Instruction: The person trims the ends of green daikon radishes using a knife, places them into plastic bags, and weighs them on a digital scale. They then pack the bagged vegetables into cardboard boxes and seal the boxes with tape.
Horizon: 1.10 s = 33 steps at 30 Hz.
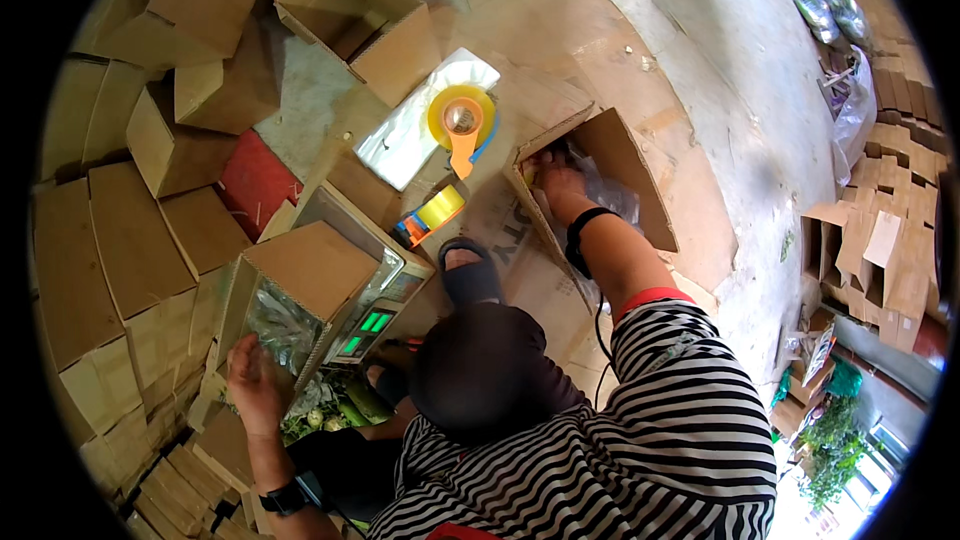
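Note:
My right hand [559, 178] reaches down inside an open cardboard box [626, 172] on the floor, beside crumpled clear plastic [611, 191]. Shadow and the box wall hide its fingertips, so a grip cannot be made out. My left hand [253, 382] is at the lower left edge of another cardboard box [311, 266], its fingers bent. Whether it grips that edge is unclear. This second box rests on a digital scale [409, 270] with a lit green display [367, 331], and clear plastic packaging [281, 326] shows in its opening.
Two tape dispensers, one orange [463, 146] and one with yellow tape [441, 208], lie near my foot. The orange one rests on a stack of plastic bags [397, 139]. Open cartons [390, 37] crowd the upper left. Green vegetables [352, 409] lie below the scale.

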Available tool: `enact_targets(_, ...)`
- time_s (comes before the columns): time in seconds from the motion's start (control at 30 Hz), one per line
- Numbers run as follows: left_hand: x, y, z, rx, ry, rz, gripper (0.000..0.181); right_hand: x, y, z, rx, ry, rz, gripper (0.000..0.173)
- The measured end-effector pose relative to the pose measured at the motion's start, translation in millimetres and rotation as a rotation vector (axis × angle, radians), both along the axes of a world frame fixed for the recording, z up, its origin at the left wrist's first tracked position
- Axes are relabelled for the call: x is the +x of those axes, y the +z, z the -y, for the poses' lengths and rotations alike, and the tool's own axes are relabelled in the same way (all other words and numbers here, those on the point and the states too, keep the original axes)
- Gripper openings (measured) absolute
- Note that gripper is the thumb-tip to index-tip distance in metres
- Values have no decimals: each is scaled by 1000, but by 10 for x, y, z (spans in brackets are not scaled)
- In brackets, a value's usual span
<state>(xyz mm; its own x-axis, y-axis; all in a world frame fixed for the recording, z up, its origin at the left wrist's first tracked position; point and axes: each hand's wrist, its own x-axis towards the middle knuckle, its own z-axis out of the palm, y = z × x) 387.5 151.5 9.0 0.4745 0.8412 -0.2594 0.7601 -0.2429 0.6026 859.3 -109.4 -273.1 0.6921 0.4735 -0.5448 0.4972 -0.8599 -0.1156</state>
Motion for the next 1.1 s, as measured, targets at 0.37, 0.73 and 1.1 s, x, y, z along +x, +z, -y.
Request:
enact_targets(0.37,-49,59,42,56,-20,9,26,237,433,294,339,-25,-120,35)
enact_targets(0.73,-336,58,226,217,-25,156,28,98,1794,313,1027,-177,-266,21)
enact_targets(1.1,-741,419,476,346,329,255,27,-1663,3838,-1796,822,1125,-322,24)
